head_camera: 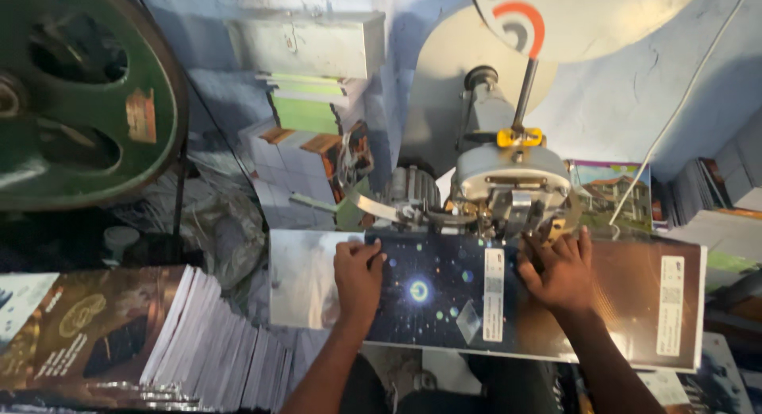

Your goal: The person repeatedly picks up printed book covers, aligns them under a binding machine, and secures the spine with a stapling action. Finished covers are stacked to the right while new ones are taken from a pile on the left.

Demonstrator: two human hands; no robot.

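A dark blue booklet (432, 291) with a starry cover lies open and flat on a shiny metal work plate (302, 275), under the head of a grey stitching machine (508, 184). My left hand (357, 275) presses down on the booklet's left edge. My right hand (559, 271) lies flat on the cover just below the machine head, fingers spread toward it. The brown half of the cover (635, 291) with a white label stretches off to the right.
A slanting pile of booklets (206, 342) sits at the lower left. A big green flywheel (79, 96) fills the upper left. Stacks of paper (305, 104) stand behind the machine, more printed books (611, 192) to its right.
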